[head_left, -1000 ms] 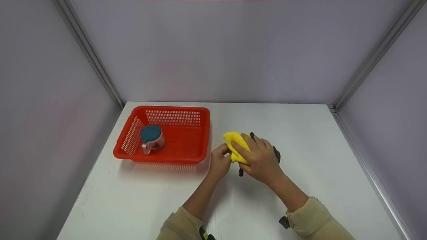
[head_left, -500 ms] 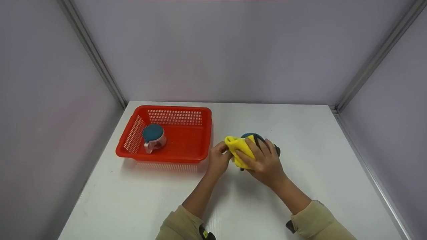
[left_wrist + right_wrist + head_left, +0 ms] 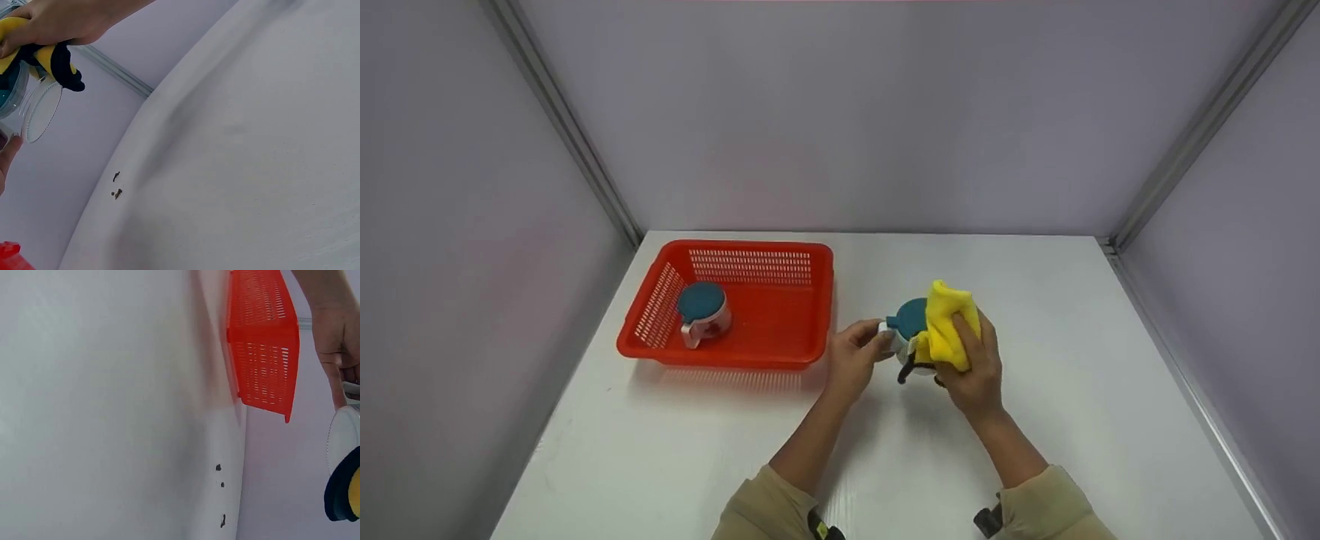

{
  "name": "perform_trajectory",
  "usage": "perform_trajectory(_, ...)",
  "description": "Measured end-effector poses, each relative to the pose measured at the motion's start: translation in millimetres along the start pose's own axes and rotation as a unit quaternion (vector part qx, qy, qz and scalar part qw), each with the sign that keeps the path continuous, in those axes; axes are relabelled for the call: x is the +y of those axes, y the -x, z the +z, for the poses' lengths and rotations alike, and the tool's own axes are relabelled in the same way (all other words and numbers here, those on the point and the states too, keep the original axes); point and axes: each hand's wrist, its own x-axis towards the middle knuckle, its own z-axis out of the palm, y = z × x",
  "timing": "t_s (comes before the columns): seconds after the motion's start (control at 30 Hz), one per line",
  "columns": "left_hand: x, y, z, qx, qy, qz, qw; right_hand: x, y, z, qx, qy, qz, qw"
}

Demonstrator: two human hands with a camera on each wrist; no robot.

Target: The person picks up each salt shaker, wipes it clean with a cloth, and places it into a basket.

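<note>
My left hand (image 3: pixel 851 361) pinches the handle of a clear jar (image 3: pixel 44 109) with a teal lid (image 3: pixel 910 318). The jar is held up above the white table, its lid facing the head camera. A yellow cloth (image 3: pixel 949 326) with a dark underside is gripped in my right hand (image 3: pixel 981 375), against the jar's right side. Part of the cloth hangs below the jar. In the right wrist view the jar's round base shows beside the dark part of the cloth (image 3: pixel 339 492). The cloth hides much of the jar's right side.
A red basket (image 3: pixel 772 330) stands on the table (image 3: pixel 697 450) to the left of my hands. Inside it, at its left, is a similar jar (image 3: pixel 703 301) with a teal lid and a handle. Grey-white walls (image 3: pixel 840 120) close in the back and both sides.
My right hand has shifted the cloth from the jar's top and left to its right side, turning more upright. The teal lid is now uncovered. The left hand stays nearly in place.
</note>
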Motion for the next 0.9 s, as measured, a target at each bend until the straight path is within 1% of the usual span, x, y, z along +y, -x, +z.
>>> perform_trajectory(0.07,-0.5,0.2,-0.3,-0.002,0.009,0.005,0.9999,-2,2,1,0.011,-0.035,0.081,0.996)
perform_trajectory(0.13,-1.0,-0.2,-1.0,-0.005,0.018,0.009,0.9998,-7,1,0,0.013,-0.063,0.167,0.984)
perform_trajectory(0.2,-1.0,-0.3,-1.9,-0.010,0.024,0.012,0.9996,-11,-3,-2,0.012,-0.090,0.249,0.964)
perform_trajectory(0.27,-0.7,-0.5,-2.4,-0.018,0.030,0.013,0.9993,-10,-4,-4,0.005,-0.108,0.321,0.941)
perform_trajectory(0.3,-0.6,-0.5,-2.8,-0.022,0.030,0.012,0.9992,-9,-5,-5,-0.003,-0.116,0.350,0.930)
perform_trajectory(0.37,-1.0,-0.5,-3.6,-0.031,0.028,0.011,0.9991,-3,-6,-8,-0.022,-0.134,0.391,0.910)
perform_trajectory(0.4,-1.2,-0.7,-3.9,-0.036,0.028,0.009,0.9989,3,-6,-8,-0.036,-0.143,0.406,0.902)
perform_trajectory(0.5,-1.4,-1.2,-5.9,-0.053,0.023,0.006,0.9983,10,-14,-13,-0.089,-0.171,0.439,0.877)
perform_trajectory(0.6,-1.1,-2.5,-7.5,-0.071,0.020,0.001,0.9973,16,-27,-19,-0.148,-0.190,0.462,0.853)
perform_trajectory(0.67,-0.7,-3.7,-8.4,-0.081,0.017,-0.005,0.9966,18,-37,-22,-0.187,-0.196,0.469,0.841)
perform_trajectory(0.8,0.8,-5.2,-9.8,-0.095,0.008,-0.019,0.9952,22,-54,-26,-0.260,-0.192,0.462,0.826)
perform_trajectory(0.9,1.7,-6.2,-10.7,-0.105,0.006,-0.028,0.9940,24,-63,-27,-0.305,-0.177,0.452,0.819)
